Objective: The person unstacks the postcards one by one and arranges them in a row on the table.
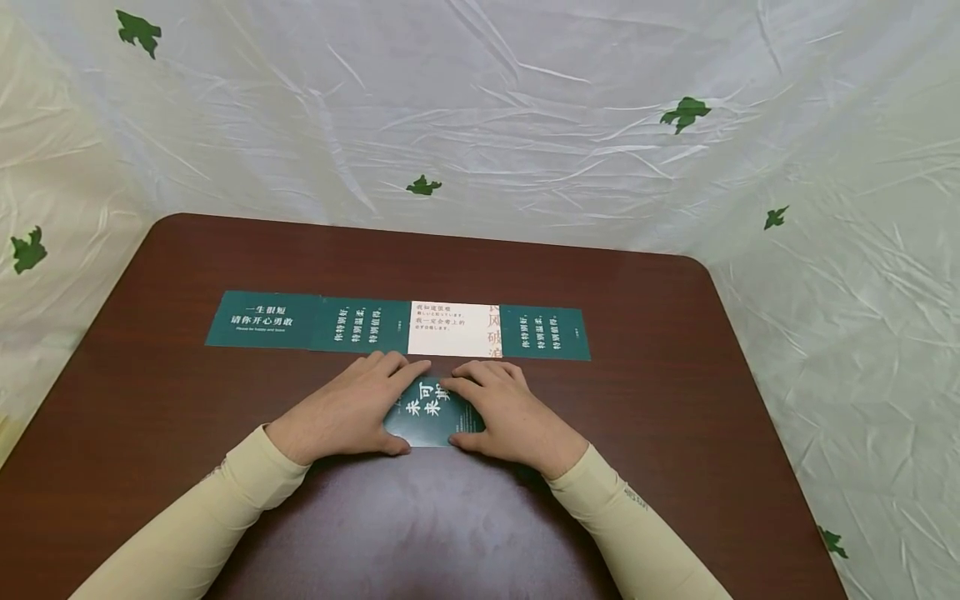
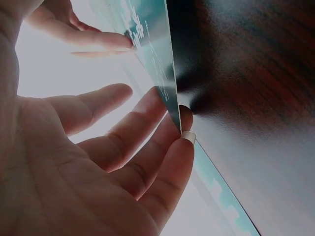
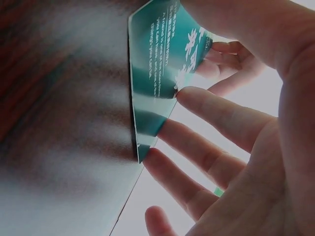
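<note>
A teal postcard (image 1: 427, 429) with white characters lies between both hands, close over the table's near part. My left hand (image 1: 351, 408) holds its left side, thumb by the near edge and fingers by the far edge. On the other side my right hand (image 1: 513, 417) holds it likewise, its index finger reaching over the printed characters. In the left wrist view, fingertips (image 2: 186, 142) meet a corner of the postcard (image 2: 152, 44). Fingers of the right hand line the far edge of the postcard (image 3: 147, 64) in the right wrist view.
Beyond the hands, a row of postcards runs across the brown table (image 1: 660, 400): a teal one (image 1: 262, 333) at the left, another teal one (image 1: 390, 329), a white one (image 1: 450, 342) and a teal one (image 1: 573, 333). White sheeting (image 1: 525, 150) with green leaf shapes surrounds the table.
</note>
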Tool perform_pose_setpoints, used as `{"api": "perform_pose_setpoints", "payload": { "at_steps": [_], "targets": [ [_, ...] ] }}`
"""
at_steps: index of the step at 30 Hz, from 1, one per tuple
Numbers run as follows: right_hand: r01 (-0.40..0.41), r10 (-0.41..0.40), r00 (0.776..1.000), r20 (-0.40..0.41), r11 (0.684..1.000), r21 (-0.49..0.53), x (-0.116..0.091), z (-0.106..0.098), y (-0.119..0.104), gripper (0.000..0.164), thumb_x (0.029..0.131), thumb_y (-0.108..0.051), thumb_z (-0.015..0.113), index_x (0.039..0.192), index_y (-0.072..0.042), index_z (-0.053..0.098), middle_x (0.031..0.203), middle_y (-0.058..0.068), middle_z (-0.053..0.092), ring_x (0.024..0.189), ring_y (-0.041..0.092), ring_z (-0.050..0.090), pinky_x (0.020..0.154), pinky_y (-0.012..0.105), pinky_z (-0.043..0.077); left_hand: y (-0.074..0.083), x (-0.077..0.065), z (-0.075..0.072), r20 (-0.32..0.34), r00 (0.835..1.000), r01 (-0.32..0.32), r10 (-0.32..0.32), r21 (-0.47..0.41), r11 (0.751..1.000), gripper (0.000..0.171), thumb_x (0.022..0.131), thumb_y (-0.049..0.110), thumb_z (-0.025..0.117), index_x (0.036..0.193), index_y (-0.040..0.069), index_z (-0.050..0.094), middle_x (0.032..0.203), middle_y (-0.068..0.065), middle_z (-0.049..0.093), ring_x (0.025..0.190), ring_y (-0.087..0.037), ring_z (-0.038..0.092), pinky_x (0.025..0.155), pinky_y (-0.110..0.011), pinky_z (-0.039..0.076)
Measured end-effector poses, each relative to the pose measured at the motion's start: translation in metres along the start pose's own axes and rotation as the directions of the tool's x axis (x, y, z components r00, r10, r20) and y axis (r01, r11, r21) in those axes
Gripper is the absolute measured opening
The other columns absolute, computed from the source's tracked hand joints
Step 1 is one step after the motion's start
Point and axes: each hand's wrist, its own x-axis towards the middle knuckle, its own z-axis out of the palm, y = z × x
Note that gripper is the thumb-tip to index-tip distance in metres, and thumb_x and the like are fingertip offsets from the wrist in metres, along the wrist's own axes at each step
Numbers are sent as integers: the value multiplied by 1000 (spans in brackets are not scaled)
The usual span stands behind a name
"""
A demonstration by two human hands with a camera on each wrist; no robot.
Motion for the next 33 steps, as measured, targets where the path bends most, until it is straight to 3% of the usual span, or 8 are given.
{"api": "perform_pose_setpoints", "payload": {
  "at_steps": [11,22,26,29,33],
  "targets": [
    [18,-18,1000,-7,1000,-14,0,-9,2,76,87,-52,89,150,-19,63,148,2,60,140,24,55,120,55,36,1,3,-6,-40,999,-33,35,26,999,109,75,51,94,162,6,47,141,-9,62,123,-26,59,108,-47,52],
    [59,-59,998,-34,998,-14,-1,-6,6,74,83,-48,92,145,-17,66,142,2,64,135,23,58,120,53,37,4,1,-2,-29,999,-22,22,-5,1000,110,76,49,96,163,6,46,144,-8,62,129,-28,59,111,-49,51],
    [37,-37,999,-23,999,25,-3,-10,10,75,84,-47,91,148,-18,65,145,0,63,138,21,58,121,52,35,7,2,-7,-5,1000,-3,3,-38,999,110,76,49,96,164,7,45,148,-9,60,133,-29,59,114,-50,50],
    [9,-8,1000,-19,999,49,-7,-15,15,76,85,-46,91,150,-19,63,149,0,62,140,23,57,123,52,33,11,7,-10,-12,1000,-5,4,-53,999,107,78,48,96,163,7,45,148,-9,61,133,-30,59,113,-50,47],
    [-26,28,999,-19,998,55,-12,-21,30,78,86,-42,91,153,-18,61,152,3,60,144,25,54,125,57,31,20,25,-12,-21,1000,-16,15,-33,999,104,79,48,95,162,8,47,145,-9,62,132,-29,58,106,-49,41]
  ]
}}
